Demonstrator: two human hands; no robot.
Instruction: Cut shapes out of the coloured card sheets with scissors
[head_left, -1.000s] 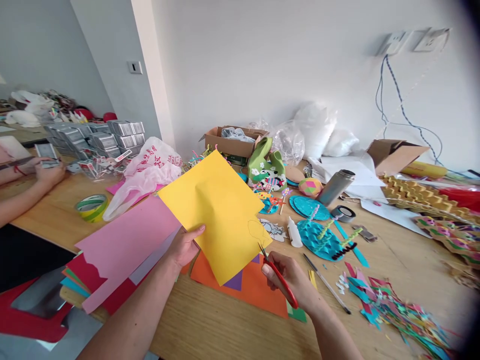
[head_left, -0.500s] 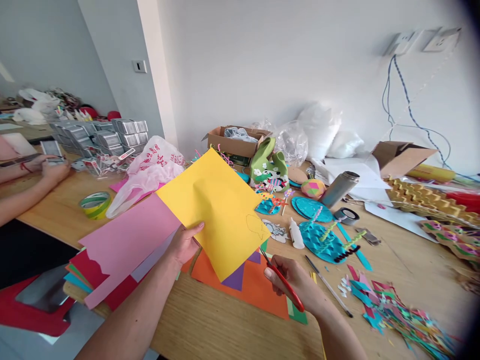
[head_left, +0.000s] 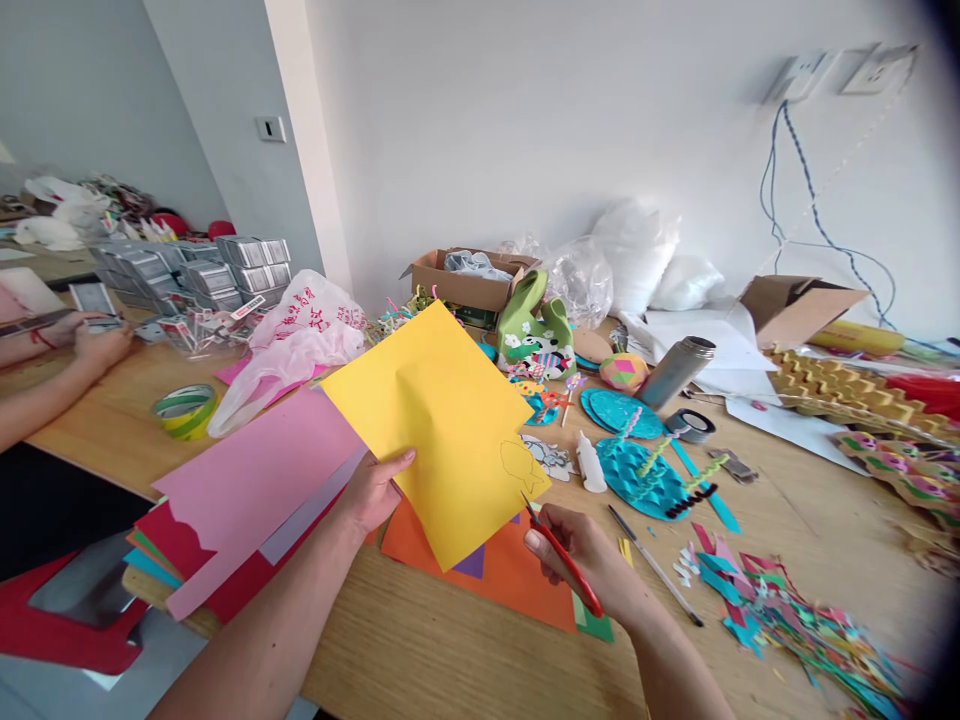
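A yellow sheet of paper (head_left: 427, 400) is pinched at its lower left edge by my left hand (head_left: 377, 490), thumb on top. Near its right corner a pencil outline (head_left: 521, 466), rounded with a tail-like end, is drawn. My right hand (head_left: 577, 545) grips red-handled scissors (head_left: 566, 560), their tips at the paper's lower right edge, just under the outline. Beneath lie an orange sheet (head_left: 450, 560) and a bit of purple paper (head_left: 470, 563). Pink paper (head_left: 262, 470) lies on a coloured stack to the left.
A pen (head_left: 656, 565) and a heap of coloured paper scraps (head_left: 802, 630) lie to the right. Farther back stand a glue bottle (head_left: 590, 465), a steel flask (head_left: 679, 372) and blue craft discs (head_left: 649, 480). A tape roll (head_left: 186, 411) sits at left, near another person's hands (head_left: 101, 335).
The yellow sheet has shifted slightly right and down relative to the scissors. Its right edge now shows a notch above the outline. Both hands keep their holds.
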